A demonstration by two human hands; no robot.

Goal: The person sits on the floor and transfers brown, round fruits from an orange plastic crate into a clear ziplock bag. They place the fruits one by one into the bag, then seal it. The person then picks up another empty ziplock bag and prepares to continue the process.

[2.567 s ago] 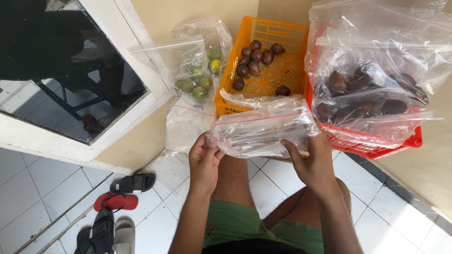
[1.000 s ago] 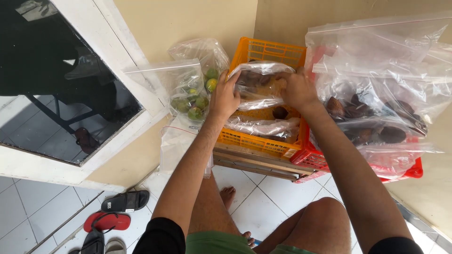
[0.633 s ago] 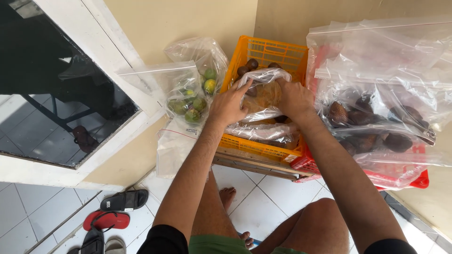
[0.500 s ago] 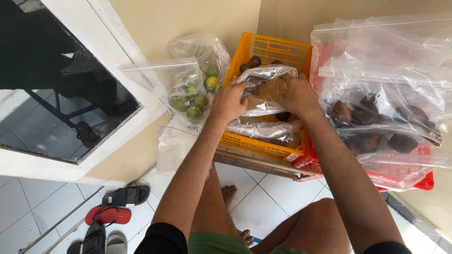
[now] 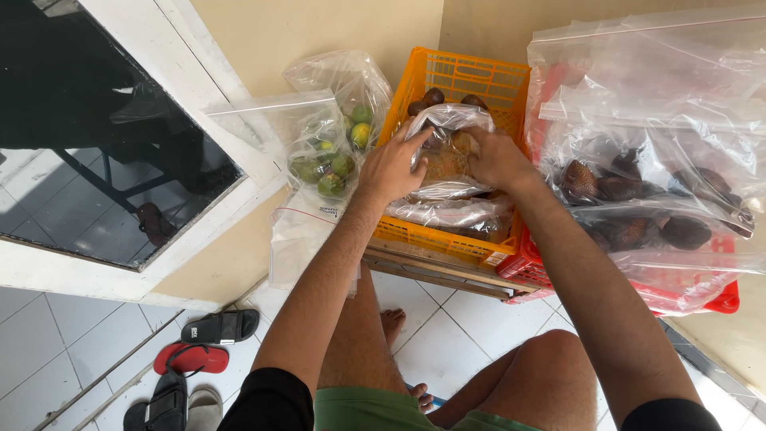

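clear plastic bag of brown fruit, held over the orange crate; your left hand and right hand grip its two sides. bag of green fruit lies left, red basket right.

Clear plastic packages around two crates.
Small clear bag over the orange crate; bag of green fruit left; large zip bags of brown fruit right, in the red crate.

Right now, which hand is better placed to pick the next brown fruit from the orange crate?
Probably the right hand: it rests at the clear bag's mouth nearest the fruits, while the left hand grips the bag.
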